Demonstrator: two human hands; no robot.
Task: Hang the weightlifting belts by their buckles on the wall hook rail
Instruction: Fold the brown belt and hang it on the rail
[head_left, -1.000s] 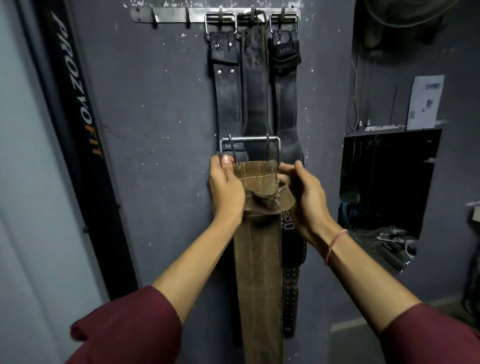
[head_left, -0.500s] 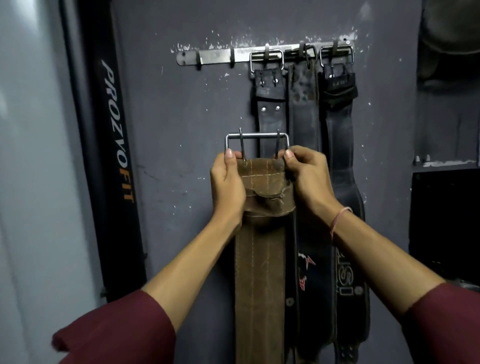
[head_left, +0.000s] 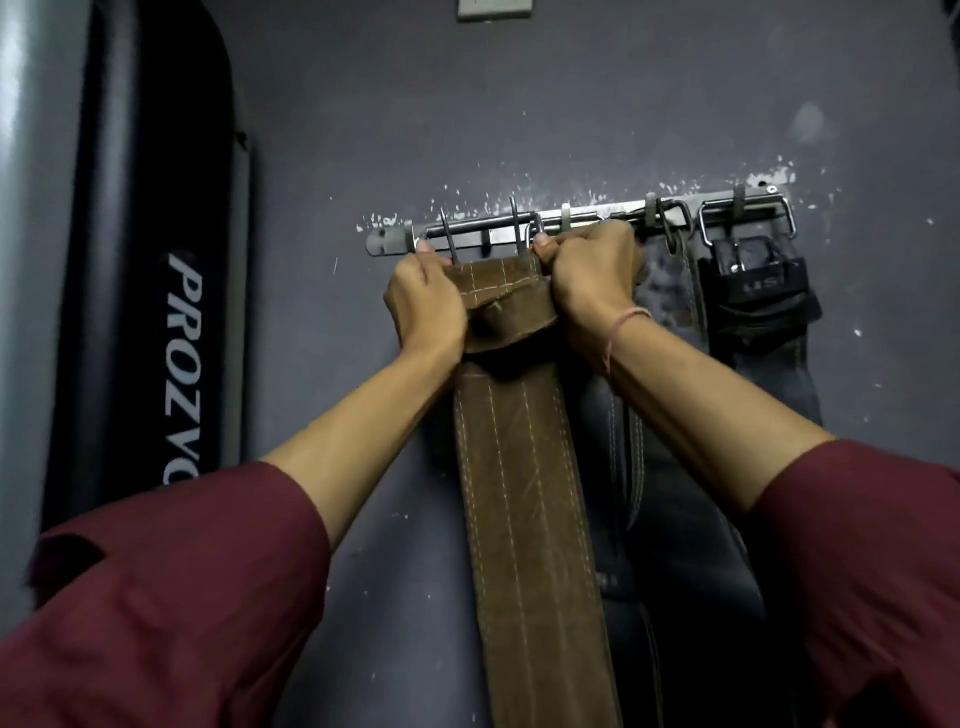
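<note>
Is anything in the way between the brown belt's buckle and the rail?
Nothing visible. The buckle of the brown belt sits against the rail's left end; the black belts hang further right, beside it.

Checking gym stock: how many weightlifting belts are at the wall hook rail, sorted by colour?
Brown belt: 1, gripped by left hand and right hand
Black belts: 3, one partly behind the right hand
Total: 4

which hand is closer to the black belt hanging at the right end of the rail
Right. The right hand grips the brown belt at its right edge, left of the black belt. The left hand grips its left edge, farther away.
</note>
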